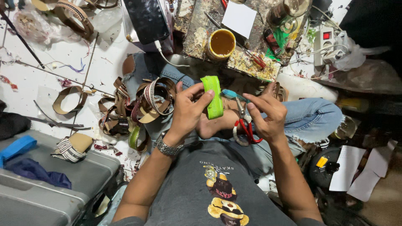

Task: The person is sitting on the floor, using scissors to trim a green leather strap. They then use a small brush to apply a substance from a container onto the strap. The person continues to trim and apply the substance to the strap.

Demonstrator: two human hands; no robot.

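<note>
The left hand [187,109] holds a bright green strap [213,97], a short, flat, folded length of glossy webbing with stitched ridges along its edges; it stands nearly upright above the person's lap, pinched with the thumb on the near face and the fingers curled behind its upper end. The right hand [266,114] sits just beside it with its fingers closed round a slim teal-handled tool [233,95], whose tip lies against the strap's right edge. One pair of red-handled scissors [244,124] rests on the lap below the right hand, partly covered by it. One round yellow pot [221,44] stands on a paint-spattered board [251,62] ahead of the knees; it is open and holds a brown, glue-like liquid close to the rim. At lower left, one grey plastic case [50,188] carries a blue strip [16,149] and a dark blue cloth [35,171] on its lid. A heap of brown and striped straps [138,104] lies on the white floor left of the lap; their number cannot be told, as they overlap. One separate brown loop [69,99] lies further left. One white power strip [324,44] with a red switch sits at upper right.
</note>
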